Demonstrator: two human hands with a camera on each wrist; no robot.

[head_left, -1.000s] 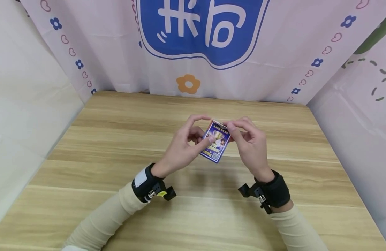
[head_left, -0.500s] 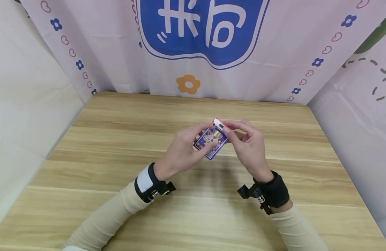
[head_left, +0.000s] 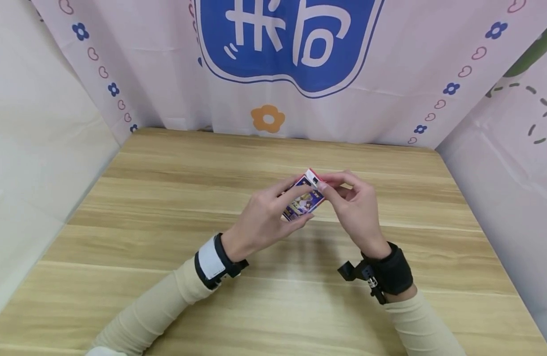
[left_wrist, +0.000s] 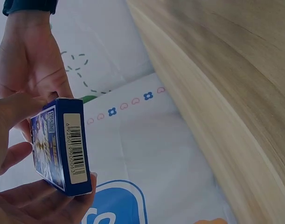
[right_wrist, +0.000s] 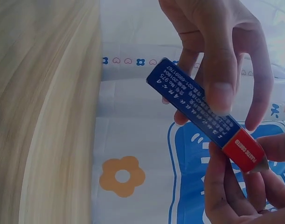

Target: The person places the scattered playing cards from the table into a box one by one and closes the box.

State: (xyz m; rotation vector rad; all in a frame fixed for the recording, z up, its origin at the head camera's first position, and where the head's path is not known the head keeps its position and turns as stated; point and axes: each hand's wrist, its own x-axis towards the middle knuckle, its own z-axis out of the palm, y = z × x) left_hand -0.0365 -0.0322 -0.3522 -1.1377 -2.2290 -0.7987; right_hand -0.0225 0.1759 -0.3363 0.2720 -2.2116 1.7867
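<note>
A blue playing-card box [head_left: 303, 203] with a red end [right_wrist: 245, 149] is held above the table, tilted. My left hand [head_left: 262, 217] grips it, thumb along the near narrow side and index finger across the printed face. The left wrist view shows the barcode end of the box [left_wrist: 72, 144] facing that camera. At the other end my right hand [head_left: 355, 207] pinches the corner near a white flap [head_left: 312, 178] between thumb and fingers. What lies inside the box is hidden.
Below the hands spreads a wood-grain table [head_left: 166, 198]. A white cloth backdrop [head_left: 389, 109] with a blue emblem hangs behind it, and pale cloth walls [head_left: 37, 148] stand on either side.
My left hand has turned the box and shifted its grip; its index finger now crosses the face. The white flap at the top shows more. My right hand keeps pinching near it.
</note>
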